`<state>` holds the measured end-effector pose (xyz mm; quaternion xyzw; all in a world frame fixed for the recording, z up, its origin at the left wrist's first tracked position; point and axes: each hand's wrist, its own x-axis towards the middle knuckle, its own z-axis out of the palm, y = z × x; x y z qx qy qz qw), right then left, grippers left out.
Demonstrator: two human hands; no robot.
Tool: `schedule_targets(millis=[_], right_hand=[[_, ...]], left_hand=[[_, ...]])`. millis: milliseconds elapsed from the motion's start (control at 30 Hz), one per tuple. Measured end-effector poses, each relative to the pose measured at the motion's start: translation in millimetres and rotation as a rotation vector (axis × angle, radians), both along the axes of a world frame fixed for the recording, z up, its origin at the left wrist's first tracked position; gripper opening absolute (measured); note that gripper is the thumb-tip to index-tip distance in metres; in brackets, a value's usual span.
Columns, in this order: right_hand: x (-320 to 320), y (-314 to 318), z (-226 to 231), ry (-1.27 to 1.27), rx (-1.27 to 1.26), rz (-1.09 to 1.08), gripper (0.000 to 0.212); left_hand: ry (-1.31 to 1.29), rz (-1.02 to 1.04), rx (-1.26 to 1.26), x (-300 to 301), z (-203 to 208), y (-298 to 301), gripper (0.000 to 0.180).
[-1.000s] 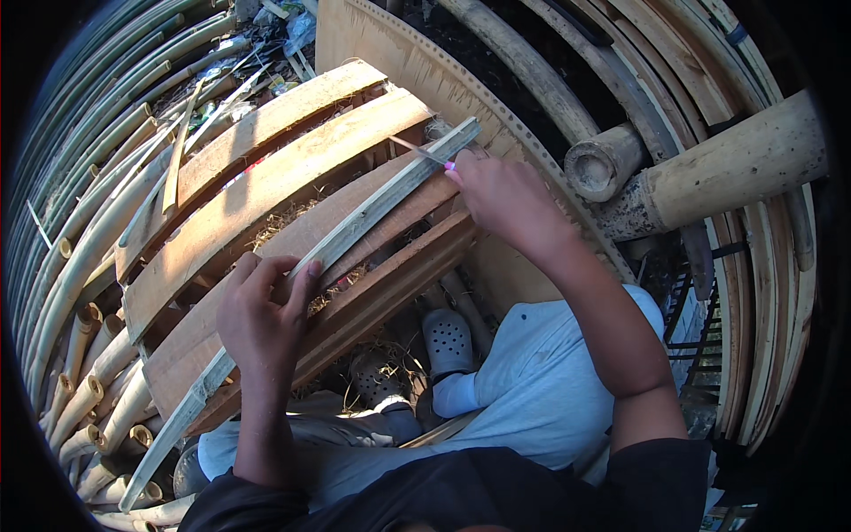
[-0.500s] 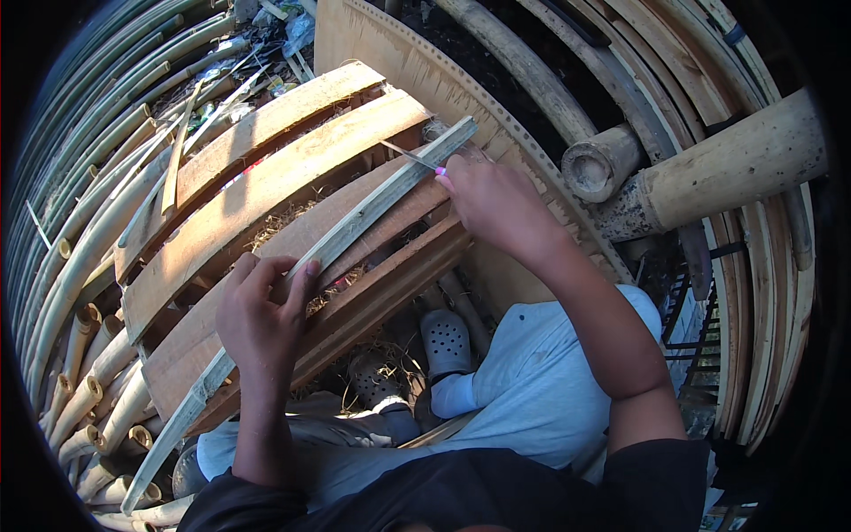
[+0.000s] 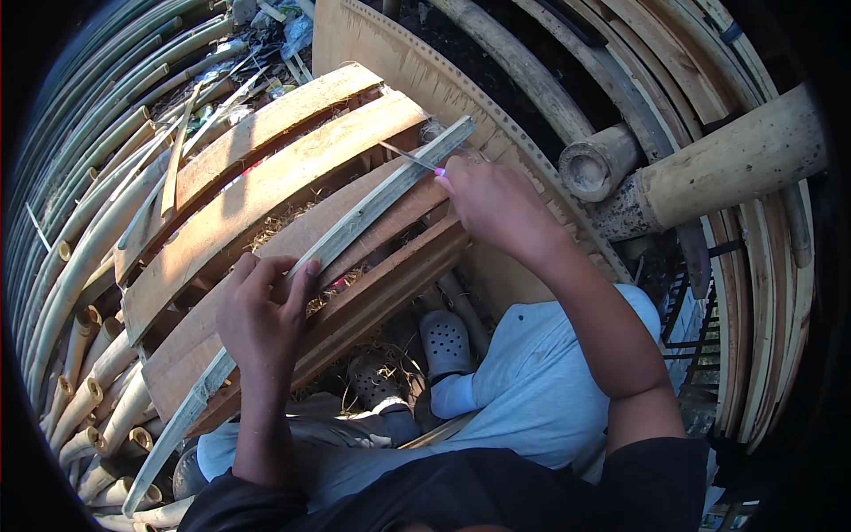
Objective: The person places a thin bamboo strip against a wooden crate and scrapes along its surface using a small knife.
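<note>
A long pale bamboo strip [image 3: 372, 208] slants across a slatted wooden crate [image 3: 257, 146], from lower left to upper right. My left hand [image 3: 266, 306] grips the strip near its middle, thumb on top and fingers underneath. Close to the strip's far end, my right hand [image 3: 496, 199] is closed around the pink handle of a small knife [image 3: 412, 160]. The thin blade lies across the strip, its tip pointing up and left. Most of the knife's handle is hidden in my fist.
Cut bamboo poles [image 3: 89, 381] are stacked along the left. A worn plywood panel [image 3: 523, 164] stands behind the crate. Thick bamboo poles [image 3: 727, 164] and long wooden slats [image 3: 758, 310] fill the right side. My feet in grey clogs [image 3: 445, 341] rest below the crate.
Both hands, the strip and the knife keep nearly the same places. The whole view has shifted very slightly.
</note>
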<state>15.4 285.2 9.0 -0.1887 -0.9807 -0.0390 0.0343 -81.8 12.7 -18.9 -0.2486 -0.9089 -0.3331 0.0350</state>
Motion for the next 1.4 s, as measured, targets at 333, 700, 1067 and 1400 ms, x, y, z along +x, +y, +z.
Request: schedule_targets(millis=[333,700,1067,1400], right_hand=[[6,8,1,0.064,-0.002,0.179,0.03],[7,11,10,-0.045,-0.041,-0.283,0.033],[10,-5,-1,-0.021,-0.116,-0.004,0.033],[9,-11,16,-0.091,-0.139,-0.127,0.034]], left_hand=[[-0.006,0.001,0.0,2,0,0,0.03],[-0.014,-0.005,-0.002,3,4,1,0.03],[0.01,-0.002,0.011,1,0,0,0.03],[0.002,-0.003,0.0,1,2,-1,0.031]])
